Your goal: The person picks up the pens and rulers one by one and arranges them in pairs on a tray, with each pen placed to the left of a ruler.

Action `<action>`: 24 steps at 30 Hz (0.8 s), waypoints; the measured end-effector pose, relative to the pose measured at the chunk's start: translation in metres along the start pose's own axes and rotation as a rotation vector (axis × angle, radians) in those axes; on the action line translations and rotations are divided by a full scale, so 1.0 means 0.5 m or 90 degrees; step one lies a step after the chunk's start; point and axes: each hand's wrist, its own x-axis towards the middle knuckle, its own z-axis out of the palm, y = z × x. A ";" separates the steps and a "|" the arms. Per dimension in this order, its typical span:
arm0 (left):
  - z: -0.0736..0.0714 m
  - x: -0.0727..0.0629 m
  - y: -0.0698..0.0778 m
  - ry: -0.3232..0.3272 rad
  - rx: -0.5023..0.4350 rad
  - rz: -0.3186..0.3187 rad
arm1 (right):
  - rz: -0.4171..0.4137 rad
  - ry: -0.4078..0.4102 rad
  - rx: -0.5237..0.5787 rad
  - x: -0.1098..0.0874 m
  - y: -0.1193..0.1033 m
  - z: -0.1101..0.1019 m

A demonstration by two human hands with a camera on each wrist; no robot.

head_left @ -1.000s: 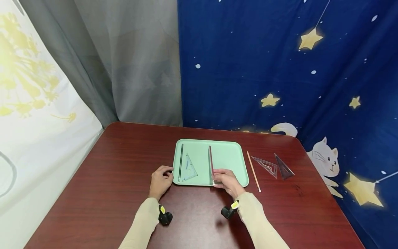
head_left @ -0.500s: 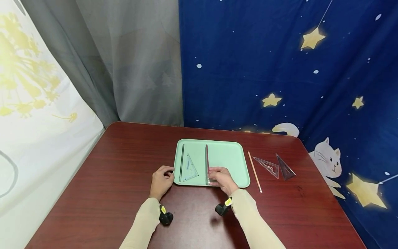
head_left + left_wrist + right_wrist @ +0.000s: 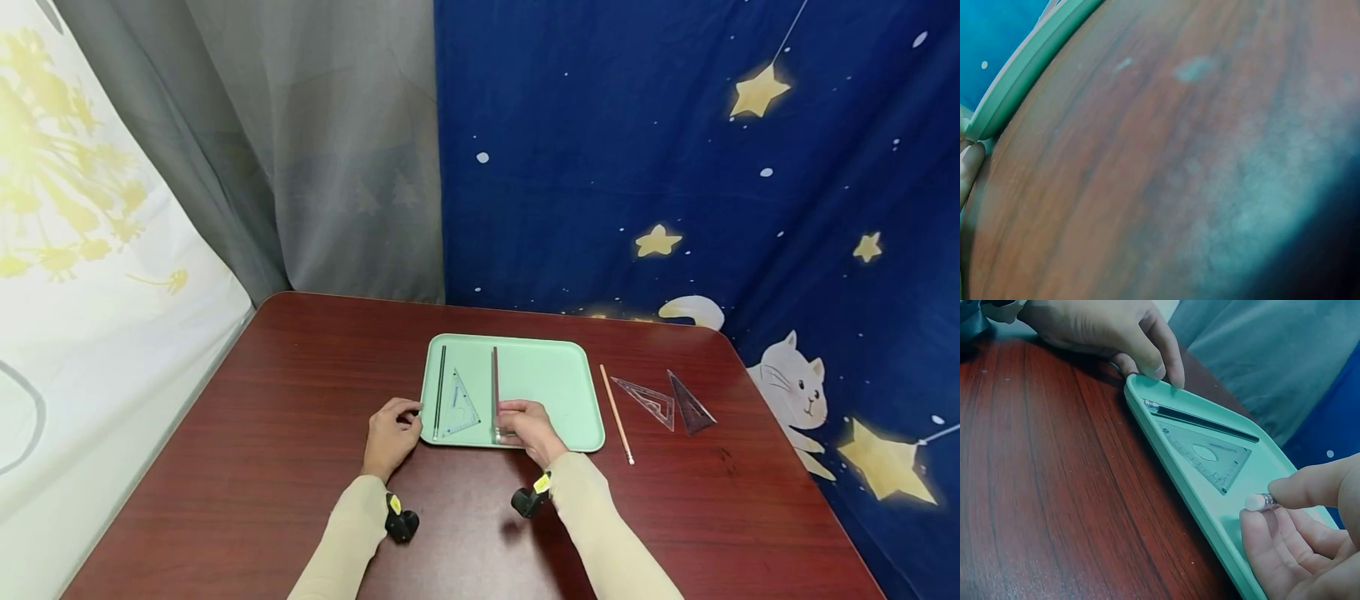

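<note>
My right hand [image 3: 528,427] pinches a dark red pencil [image 3: 495,375] close to its eraser end, between thumb and fingers. In the right wrist view the white eraser [image 3: 1255,502] pokes out from the grip, over the tray. The pencil points away from me above the mint-green tray [image 3: 551,387]. My left hand [image 3: 390,435] grips the tray's near left corner, thumb and fingers at the rim. Inside the tray, a black pencil [image 3: 439,387] lies along the left side, and a clear set square [image 3: 459,410] lies just right of it.
Right of the tray, on the dark red wooden table [image 3: 322,358], lie a natural-wood pencil [image 3: 617,414], a clear set square [image 3: 651,403] and a dark-tinted one [image 3: 690,404]. Curtains hang behind the table.
My right hand has moved left with the red pencil, bringing it nearer the set square in the tray. The left hand stays at the tray's corner.
</note>
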 end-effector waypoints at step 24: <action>0.000 0.002 -0.001 -0.007 -0.003 -0.010 | -0.044 0.091 -0.163 -0.006 -0.005 0.047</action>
